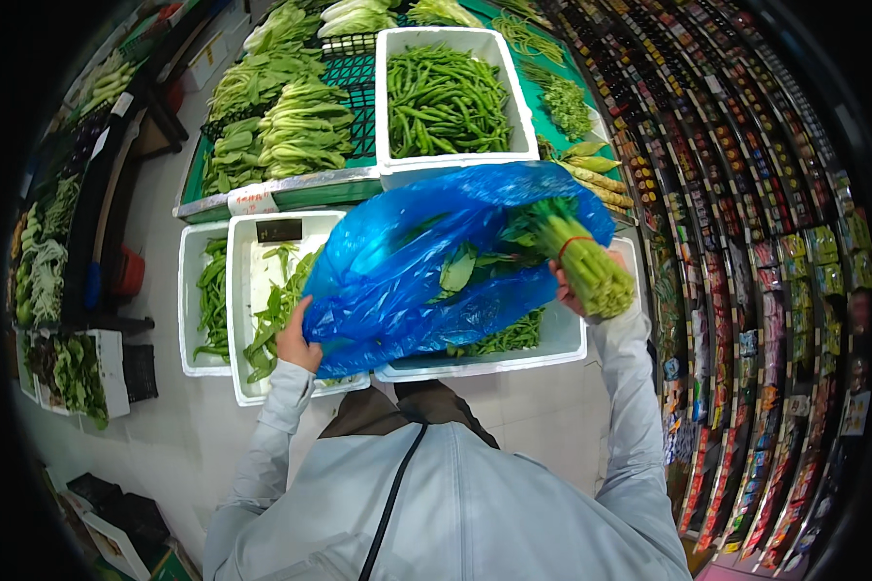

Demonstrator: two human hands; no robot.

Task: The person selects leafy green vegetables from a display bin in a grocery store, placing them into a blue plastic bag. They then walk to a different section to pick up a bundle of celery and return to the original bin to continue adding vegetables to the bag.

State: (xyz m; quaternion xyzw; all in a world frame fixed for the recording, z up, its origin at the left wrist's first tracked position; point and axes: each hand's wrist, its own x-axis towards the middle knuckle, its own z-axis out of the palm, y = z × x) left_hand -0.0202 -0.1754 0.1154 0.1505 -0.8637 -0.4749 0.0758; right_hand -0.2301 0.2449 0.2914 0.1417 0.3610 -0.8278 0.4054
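Note:
A large blue plastic bag (407, 269) lies across the foam boxes in front of me, its mouth towards the right, with leafy greens (458, 272) showing inside. My left hand (298, 341) grips the bag's lower left end. My right hand (568, 290) holds a bundle of green stalks (596, 276), bound with a red band, at the bag's open right side. The bundle's leafy end points up and left over the bag; its cut ends face down and right. Part of my right hand is hidden behind the stalks.
Beyond the bag stands a white foam box (529, 138) of green peppers (443, 102), beside leafy vegetables (305, 131) on a green stand. Below are foam boxes with peppers (214, 298) and loose greens (269, 334). Packed goods shelves (734, 254) rise at right; another vegetable stand (102, 203) is at left.

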